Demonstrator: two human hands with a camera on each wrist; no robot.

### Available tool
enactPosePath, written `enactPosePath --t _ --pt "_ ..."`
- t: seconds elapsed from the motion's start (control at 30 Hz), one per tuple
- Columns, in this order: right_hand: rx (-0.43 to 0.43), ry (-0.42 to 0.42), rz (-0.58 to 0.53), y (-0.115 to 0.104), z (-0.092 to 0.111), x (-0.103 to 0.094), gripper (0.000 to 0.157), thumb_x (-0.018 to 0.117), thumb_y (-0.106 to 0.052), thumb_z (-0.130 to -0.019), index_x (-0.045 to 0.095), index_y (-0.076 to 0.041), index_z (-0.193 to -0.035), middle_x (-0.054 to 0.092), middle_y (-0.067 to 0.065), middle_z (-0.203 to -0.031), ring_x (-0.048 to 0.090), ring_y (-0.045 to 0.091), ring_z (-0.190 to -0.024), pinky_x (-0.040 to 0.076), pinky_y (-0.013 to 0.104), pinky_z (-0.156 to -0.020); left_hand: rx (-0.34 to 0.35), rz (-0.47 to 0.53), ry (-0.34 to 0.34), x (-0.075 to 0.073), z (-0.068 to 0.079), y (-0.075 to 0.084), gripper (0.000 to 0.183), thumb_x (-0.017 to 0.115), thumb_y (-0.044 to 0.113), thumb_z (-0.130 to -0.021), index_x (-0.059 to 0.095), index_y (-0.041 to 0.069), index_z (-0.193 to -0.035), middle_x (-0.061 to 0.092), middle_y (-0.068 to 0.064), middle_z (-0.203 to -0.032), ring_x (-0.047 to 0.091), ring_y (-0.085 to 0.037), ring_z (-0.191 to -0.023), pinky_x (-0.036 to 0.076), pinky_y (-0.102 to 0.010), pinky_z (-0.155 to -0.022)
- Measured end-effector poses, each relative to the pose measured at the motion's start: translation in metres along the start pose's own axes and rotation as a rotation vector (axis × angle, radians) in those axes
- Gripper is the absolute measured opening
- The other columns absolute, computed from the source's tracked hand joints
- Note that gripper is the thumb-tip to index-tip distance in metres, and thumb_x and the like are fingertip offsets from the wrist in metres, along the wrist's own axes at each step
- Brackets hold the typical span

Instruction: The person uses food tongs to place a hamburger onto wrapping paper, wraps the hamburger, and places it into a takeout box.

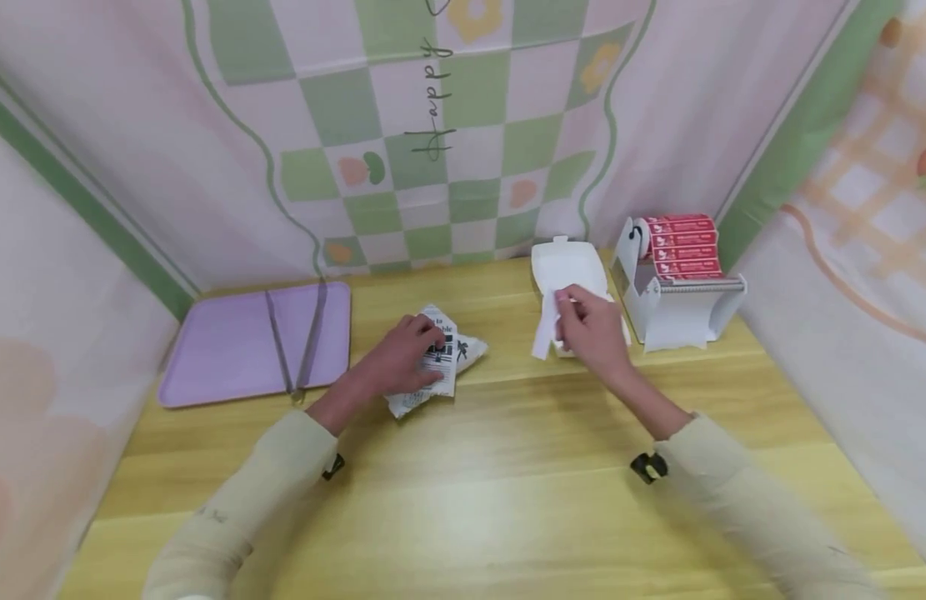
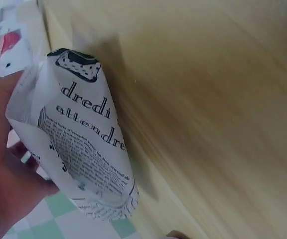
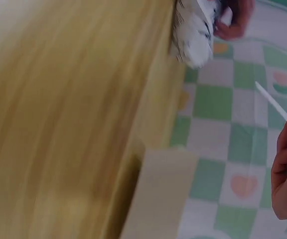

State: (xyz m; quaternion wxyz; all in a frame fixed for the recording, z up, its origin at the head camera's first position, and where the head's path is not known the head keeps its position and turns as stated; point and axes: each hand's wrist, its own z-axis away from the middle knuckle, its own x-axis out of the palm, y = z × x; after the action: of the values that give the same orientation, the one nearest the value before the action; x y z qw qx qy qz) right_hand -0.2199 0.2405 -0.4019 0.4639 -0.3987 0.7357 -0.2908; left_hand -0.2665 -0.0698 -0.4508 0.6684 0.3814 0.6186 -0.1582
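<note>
My left hand [image 1: 406, 358] grips a bundle wrapped in newsprint-patterned paper [image 1: 442, 358] on the table, fingers over its top and thumb at the near side. In the left wrist view the wrapper [image 2: 86, 134] shows printed text and a loose, folded-over paper edge; its contents are hidden. My right hand [image 1: 593, 329] pinches a narrow white strip [image 1: 543, 329] between thumb and fingertips. In the right wrist view this strip [image 3: 272, 100] appears edge-on, pointing away from the fingers. Behind and partly under the right hand stands an open white clamshell box [image 1: 571, 265], its lid raised.
Right of the box is a white dispenser [image 1: 676, 317] with a roll of red printed labels [image 1: 683, 242]. At the left a purple tray [image 1: 222, 350] lies on the wooden table [image 1: 463, 500], with metal tongs [image 1: 310, 342] across it. Patterned cloth [image 1: 470, 125] hangs behind.
</note>
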Motion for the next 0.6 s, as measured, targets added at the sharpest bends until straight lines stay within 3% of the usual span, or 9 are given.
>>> enactPosePath --t 0.1,0.2,0.4,0.5,0.6 --pt "-0.023 0.002 0.014 -0.002 -0.002 0.021 0.032 0.05 -0.02 -0.105 0.067 0.0 -0.085 0.061 0.012 -0.056 0.052 0.011 -0.039 0.04 0.022 -0.035 -0.048 -0.079 -0.016 0.001 -0.003 0.006 0.053 0.074 0.044 -0.087 0.051 0.017 -0.126 0.042 -0.009 -0.134 0.038 -0.033 -0.128 0.042 -0.057 -0.097" --pt "0.019 0.02 0.0 -0.005 -0.005 0.037 0.036 0.049 -0.023 -0.105 0.066 0.0 -0.084 0.061 0.015 -0.062 0.051 0.012 -0.044 0.04 0.021 -0.039 -0.119 -0.11 -0.032 0.005 -0.005 0.011 0.06 0.072 0.047 -0.087 0.045 0.019 -0.131 0.035 -0.01 -0.141 0.03 -0.037 -0.135 0.04 -0.063 -0.099" --pt "0.164 0.023 -0.018 -0.005 -0.006 0.063 0.039 0.047 -0.026 -0.106 0.065 0.002 -0.085 0.047 0.001 -0.062 0.038 0.011 -0.053 0.031 0.022 -0.048 -0.262 -0.135 -0.007 0.011 -0.007 0.016 0.067 0.072 0.045 -0.087 0.04 0.018 -0.14 0.027 -0.02 -0.151 0.021 -0.051 -0.142 0.041 -0.07 -0.099" --pt "0.248 0.032 -0.091 -0.005 -0.005 0.075 0.039 0.048 -0.024 -0.105 0.063 0.002 -0.081 0.051 -0.001 -0.059 0.041 0.01 -0.05 0.032 0.02 -0.046 -0.325 -0.157 0.017 0.011 -0.007 0.018 0.071 0.072 0.046 -0.086 0.039 0.018 -0.142 0.029 -0.022 -0.151 0.023 -0.053 -0.141 0.044 -0.07 -0.096" --pt "0.328 0.042 -0.168 -0.004 -0.007 0.086 0.038 0.047 -0.024 -0.106 0.066 0.003 -0.085 0.06 0.006 -0.061 0.046 0.007 -0.045 0.035 0.018 -0.042 -0.377 -0.177 0.034 0.011 -0.006 0.02 0.072 0.071 0.046 -0.085 0.039 0.017 -0.143 0.031 -0.022 -0.149 0.027 -0.052 -0.139 0.046 -0.069 -0.093"
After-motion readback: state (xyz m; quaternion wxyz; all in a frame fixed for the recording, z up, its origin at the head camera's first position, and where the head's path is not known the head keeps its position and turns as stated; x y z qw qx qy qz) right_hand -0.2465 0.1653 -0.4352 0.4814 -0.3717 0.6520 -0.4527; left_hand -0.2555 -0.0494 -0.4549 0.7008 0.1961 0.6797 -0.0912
